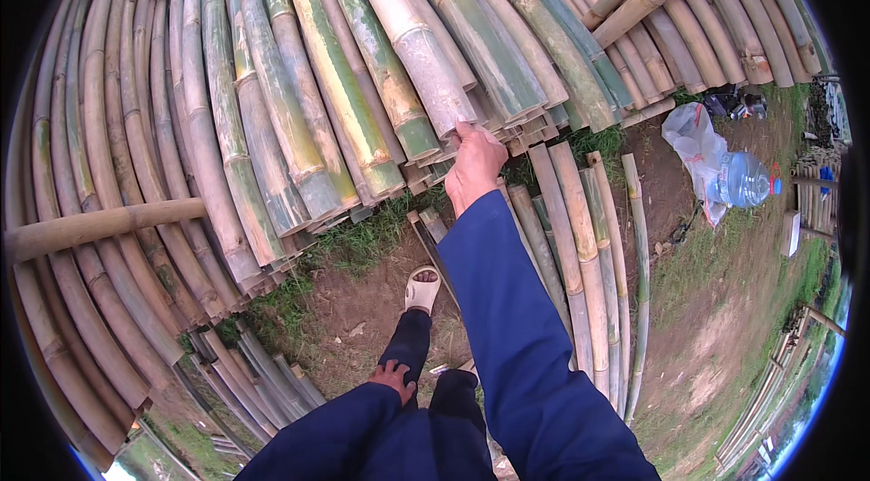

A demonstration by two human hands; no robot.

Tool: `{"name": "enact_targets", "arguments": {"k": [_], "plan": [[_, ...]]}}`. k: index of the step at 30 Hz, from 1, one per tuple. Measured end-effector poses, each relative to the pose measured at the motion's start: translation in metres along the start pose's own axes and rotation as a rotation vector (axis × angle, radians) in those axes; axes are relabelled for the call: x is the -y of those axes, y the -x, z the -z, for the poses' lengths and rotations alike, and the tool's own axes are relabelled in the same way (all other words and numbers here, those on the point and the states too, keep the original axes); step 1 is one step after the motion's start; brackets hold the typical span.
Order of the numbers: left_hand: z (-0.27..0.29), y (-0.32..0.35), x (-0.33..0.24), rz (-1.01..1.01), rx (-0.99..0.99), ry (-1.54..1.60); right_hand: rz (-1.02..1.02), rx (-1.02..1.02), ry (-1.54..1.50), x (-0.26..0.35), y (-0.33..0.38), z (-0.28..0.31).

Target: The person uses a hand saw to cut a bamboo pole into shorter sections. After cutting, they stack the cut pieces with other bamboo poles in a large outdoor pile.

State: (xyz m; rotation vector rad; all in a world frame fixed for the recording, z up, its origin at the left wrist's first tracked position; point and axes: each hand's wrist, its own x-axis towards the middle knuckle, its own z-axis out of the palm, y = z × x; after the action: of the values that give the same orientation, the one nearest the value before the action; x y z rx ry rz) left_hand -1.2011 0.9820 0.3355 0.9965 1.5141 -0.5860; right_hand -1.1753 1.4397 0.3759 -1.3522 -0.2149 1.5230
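The right hand's (478, 162) grip pinches the near end of one pale bamboo pole (408, 33), on the far pile, mid-scene. The left hand (394, 379), fingers loosely spread, rests on one trouser leg (408, 343). Right: one plastic bag (694, 141), one clear jug (743, 182); left: one crosspole (136, 221).

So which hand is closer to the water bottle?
Right: the right hand, touching a bamboo pole, is left of the bottle. The left hand, on the leg, is farther left.
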Motion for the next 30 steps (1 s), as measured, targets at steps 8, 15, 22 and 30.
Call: {"name": "enact_targets", "arguments": {"k": [8,15,22,30], "plan": [[0.018,-0.006,0.003,0.018,0.030,0.026,0.297,-0.006,0.924,0.010,-0.054,0.033],[0.028,-0.005,0.006,0.023,0.074,0.051,0.079,0.006,0.815,0.015,-0.104,-0.011],[0.021,-0.011,0.015,0.007,0.012,0.110,-0.137,-0.261,0.510,-0.010,-0.134,-0.033],[0.020,-0.013,0.023,-0.010,0.007,0.107,-0.193,0.042,0.280,-0.025,-0.157,-0.021]]}}
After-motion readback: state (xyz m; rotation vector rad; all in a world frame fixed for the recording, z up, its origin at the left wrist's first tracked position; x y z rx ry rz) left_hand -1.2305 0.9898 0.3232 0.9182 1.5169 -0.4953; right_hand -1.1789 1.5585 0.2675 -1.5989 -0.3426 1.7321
